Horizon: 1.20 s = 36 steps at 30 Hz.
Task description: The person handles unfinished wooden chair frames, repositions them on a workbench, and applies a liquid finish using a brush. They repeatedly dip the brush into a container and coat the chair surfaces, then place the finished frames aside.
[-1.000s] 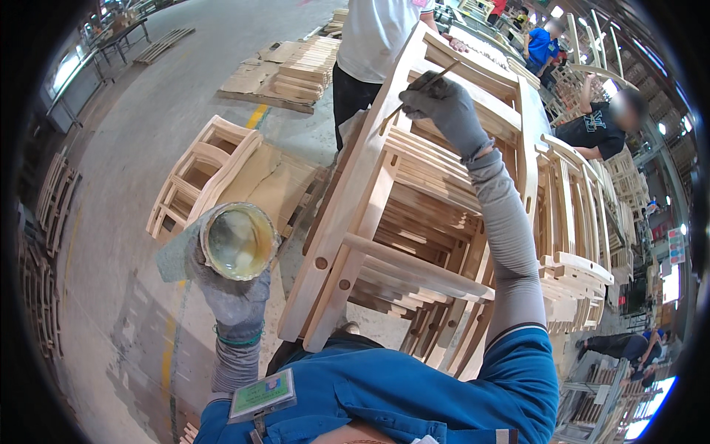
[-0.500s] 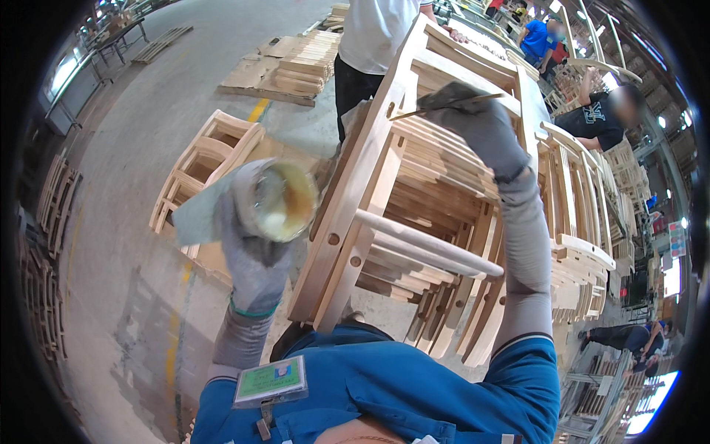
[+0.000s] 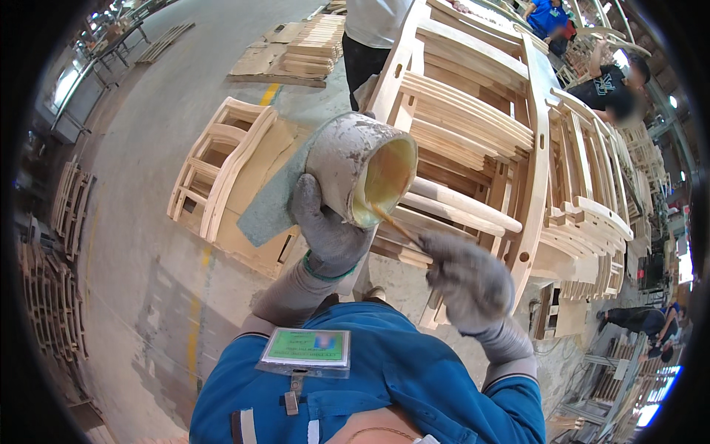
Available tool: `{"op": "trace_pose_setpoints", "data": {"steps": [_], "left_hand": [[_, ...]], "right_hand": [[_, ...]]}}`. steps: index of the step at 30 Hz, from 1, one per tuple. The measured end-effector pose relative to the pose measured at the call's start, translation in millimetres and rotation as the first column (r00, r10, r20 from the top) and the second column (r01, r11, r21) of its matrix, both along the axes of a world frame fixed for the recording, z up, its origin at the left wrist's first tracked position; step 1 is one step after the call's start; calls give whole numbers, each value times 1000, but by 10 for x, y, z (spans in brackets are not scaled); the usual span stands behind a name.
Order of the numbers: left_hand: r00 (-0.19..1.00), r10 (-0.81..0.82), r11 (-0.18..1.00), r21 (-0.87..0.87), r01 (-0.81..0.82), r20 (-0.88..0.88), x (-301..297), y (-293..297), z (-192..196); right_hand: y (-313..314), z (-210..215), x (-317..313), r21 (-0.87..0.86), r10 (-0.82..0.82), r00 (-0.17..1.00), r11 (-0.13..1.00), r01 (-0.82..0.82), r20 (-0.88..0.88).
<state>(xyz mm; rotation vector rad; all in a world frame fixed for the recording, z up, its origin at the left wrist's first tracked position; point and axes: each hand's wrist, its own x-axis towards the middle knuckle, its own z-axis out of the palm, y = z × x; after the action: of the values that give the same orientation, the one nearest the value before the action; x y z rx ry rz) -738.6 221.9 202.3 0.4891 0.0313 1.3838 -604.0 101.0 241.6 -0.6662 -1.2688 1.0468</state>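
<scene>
My gloved left hand [image 3: 325, 229] is wrapped round a pale, stained cup [image 3: 336, 163], tipped so its mouth faces right. A yellowish coating lines the inside of the cup. Against the cup's left side is a flat grey-green piece [image 3: 270, 200]; whether my left fingers hold it too I cannot tell. My gloved right hand [image 3: 473, 281], a little blurred, grips a thin wooden stick [image 3: 397, 225] whose far end is inside the cup's mouth. Just beyond both hands stand wooden frames [image 3: 536, 155] with stacked slats [image 3: 473, 111] and rounded rails.
A small wooden frame [image 3: 222, 159] rests on cardboard [image 3: 255, 192] at the left. Farther back lies a stack of wooden pieces [image 3: 314, 52]. A person in a white shirt [image 3: 373, 22] stands across from me. More chair-like frames [image 3: 592, 177] and other people are at the right.
My right hand has come down from the frame's upper part, bringing the stick into the cup. My left hand has moved right with the cup, which has turned its mouth rightward.
</scene>
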Motion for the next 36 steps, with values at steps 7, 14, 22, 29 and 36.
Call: {"op": "trace_pose_setpoints", "data": {"steps": [7,14,22,29,36], "left_hand": [[807,-409,912,176,370,426,154,-97,48],[978,-203,976,-94,198,-49,320,-163,130],[994,-55,998,-11,55,-91,426,-214,-174],[962,-272,951,-164,263,-34,131,116,66],[985,-169,961,-228,156,-38,-28,274,5]], "right_hand": [[-231,-72,65,227,-352,912,925,305,209],[-382,-164,106,270,-343,926,917,294,157],[-34,226,514,-122,-532,847,842,526,-22],[456,828,2053,227,-833,440,525,820,335],[990,656,2545,343,-716,64,408,846,695]]}}
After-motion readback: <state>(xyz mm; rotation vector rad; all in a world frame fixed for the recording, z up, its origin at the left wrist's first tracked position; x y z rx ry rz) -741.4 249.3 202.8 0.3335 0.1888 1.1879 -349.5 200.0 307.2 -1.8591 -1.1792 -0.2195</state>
